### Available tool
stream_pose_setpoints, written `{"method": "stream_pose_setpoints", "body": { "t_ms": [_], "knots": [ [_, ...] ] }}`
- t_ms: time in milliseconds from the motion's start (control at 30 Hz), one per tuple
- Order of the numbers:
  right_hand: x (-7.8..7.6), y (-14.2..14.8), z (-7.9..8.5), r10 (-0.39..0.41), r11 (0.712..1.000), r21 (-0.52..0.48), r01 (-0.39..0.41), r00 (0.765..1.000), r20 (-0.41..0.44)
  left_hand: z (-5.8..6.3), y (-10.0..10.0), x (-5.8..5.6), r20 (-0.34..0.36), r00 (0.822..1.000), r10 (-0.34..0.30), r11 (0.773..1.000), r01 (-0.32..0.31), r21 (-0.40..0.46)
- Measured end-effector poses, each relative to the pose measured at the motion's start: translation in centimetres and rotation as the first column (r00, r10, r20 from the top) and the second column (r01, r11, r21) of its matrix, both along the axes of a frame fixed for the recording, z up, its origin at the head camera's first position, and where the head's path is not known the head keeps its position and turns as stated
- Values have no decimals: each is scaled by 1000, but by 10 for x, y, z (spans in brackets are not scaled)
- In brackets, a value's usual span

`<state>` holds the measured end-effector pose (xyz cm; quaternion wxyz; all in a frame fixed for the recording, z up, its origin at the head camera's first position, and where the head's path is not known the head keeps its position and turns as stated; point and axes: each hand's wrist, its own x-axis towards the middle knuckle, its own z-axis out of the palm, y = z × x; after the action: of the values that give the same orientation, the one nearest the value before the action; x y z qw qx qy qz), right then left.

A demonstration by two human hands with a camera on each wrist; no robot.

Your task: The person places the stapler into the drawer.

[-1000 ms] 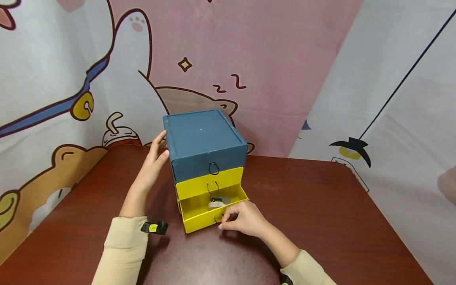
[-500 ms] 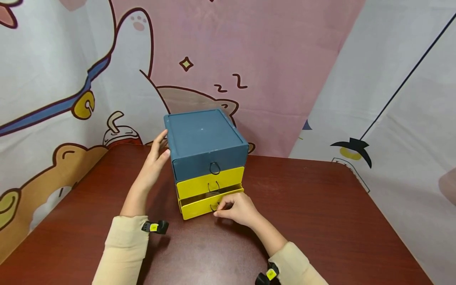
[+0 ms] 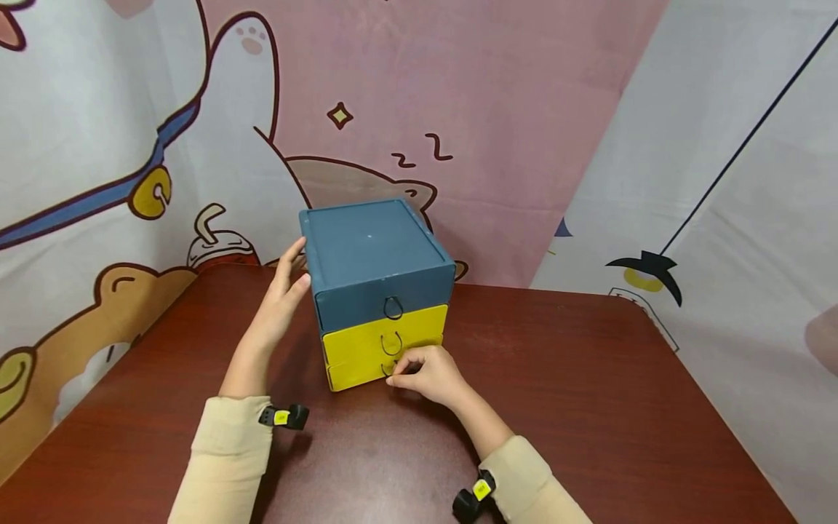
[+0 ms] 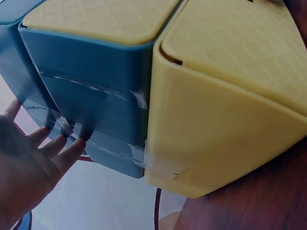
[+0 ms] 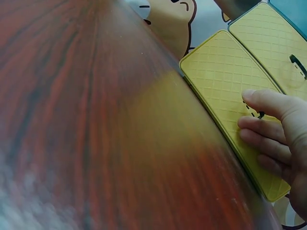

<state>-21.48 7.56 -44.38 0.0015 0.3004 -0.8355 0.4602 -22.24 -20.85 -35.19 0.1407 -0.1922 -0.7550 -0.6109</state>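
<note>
A small drawer cabinet has a blue top unit [image 3: 380, 247] above two yellow drawer fronts, both flush. Along its left side my left hand [image 3: 280, 306] rests straight, spread fingers; the left wrist view shows the fingertips of this hand [image 4: 33, 163] against the taped blue side wall [image 4: 96, 91]. Low at the front, my right hand [image 3: 428, 375] holds the black loop handle [image 3: 385, 370] of the bottom yellow drawer [image 3: 353, 376]. In the right wrist view, thumb and fingers of the hand [image 5: 278, 129] stand around that loop, close to the drawer face. The drawer's contents are hidden.
The cabinet stands on a reddish-brown wooden table [image 3: 589, 378]. A cartoon-printed cloth [image 3: 511, 131] hangs behind the table. Above the bottom drawer, the middle yellow drawer [image 3: 356, 346] and the blue drawer each carry a black loop handle [image 3: 393, 308].
The bottom yellow drawer, open a second ago with small grey and white items inside, has slid back until shut. My right hand moved inward with its handle; my left hand stayed put.
</note>
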Motion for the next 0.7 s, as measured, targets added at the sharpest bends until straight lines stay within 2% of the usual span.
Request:
{"method": "stream_pose_setpoints", "body": {
  "t_ms": [333, 700],
  "knots": [
    [1, 4, -2, 54, 998, -17, -53, 998, 22, 2, -1, 2, -3, 1000, 4, 1000, -4, -5],
    [13, 34, -1, 62, 996, -62, -63, 998, -21, 4, -1, 3, 9, 1000, -2, 1000, 2, -16]
  ]
}}
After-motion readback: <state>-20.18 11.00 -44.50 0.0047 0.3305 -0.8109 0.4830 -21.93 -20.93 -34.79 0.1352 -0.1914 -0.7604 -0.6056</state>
